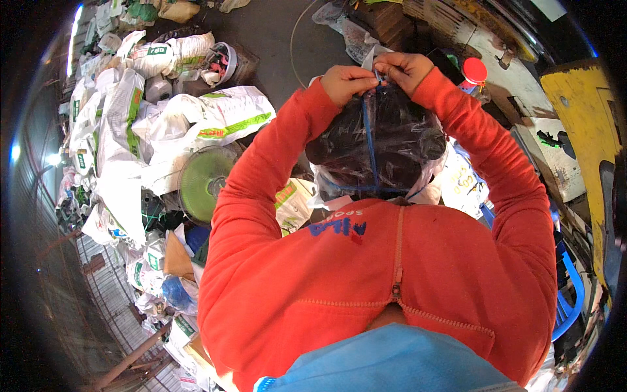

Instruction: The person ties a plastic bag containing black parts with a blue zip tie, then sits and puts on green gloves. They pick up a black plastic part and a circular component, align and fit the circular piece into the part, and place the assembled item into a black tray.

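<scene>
A bundle of dark, rounded things [405,140] wrapped in clear plastic rests close against my chest. What the dark things are I cannot make out. Blue string [371,134] runs down over the middle of the bundle and along its near edge. At the bundle's far end my left hand [349,83] is closed in a pinch on the string. Right beside it, my right hand [403,69] pinches the string too, and the fingertips of both nearly touch. Between them a pale strip of plastic sticks up. Both forearms, in red sleeves, reach around the bundle.
A green round fan [208,183] stands to the left, near large white sacks [228,114]. Beyond them is a bucket [225,62] with pinkish contents. On the right are a red-lidded container [474,70], a blue plastic chair [573,294] and a yellow metal frame [584,117].
</scene>
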Motion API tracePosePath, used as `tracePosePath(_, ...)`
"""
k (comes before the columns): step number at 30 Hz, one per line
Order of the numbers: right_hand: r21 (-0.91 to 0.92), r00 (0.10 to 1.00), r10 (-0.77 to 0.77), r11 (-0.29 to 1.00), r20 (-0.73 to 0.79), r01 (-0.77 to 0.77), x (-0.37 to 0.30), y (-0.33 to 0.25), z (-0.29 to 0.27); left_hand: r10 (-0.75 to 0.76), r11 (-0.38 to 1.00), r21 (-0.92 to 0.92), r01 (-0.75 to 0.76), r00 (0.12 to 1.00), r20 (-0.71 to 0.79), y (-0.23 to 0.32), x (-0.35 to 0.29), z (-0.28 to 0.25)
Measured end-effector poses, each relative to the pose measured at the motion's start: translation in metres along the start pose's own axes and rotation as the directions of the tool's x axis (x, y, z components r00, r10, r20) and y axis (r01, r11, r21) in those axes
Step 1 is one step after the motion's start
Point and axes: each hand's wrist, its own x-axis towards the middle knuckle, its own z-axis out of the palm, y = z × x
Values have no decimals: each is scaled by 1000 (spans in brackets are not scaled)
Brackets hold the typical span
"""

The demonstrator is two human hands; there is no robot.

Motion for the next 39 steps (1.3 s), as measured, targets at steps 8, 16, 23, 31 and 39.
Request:
tracePosePath(8,53,970,113,993,-214,-104,3,23,15,296,922,308,-235,941,-167,2,2,11)
tracePosePath(16,144,924,290,955,-248,-261,8,25,13,848,177,896,-406,525,70,-3,19,17)
tracePosePath(23,57,912,408,911,32,-409,25,20,-1,766,262,891,-372,641,42,8,7,21)
tracePosePath(31,-468,771,-428,862,-471,192,-20,-2,1,-81,978,-203,54,988,-128,11,4,17)
tracePosePath(39,-694,843,-369,720,-391,-7,-35,-1,6,-109,969,-231,83,989,-100,2,1,18)
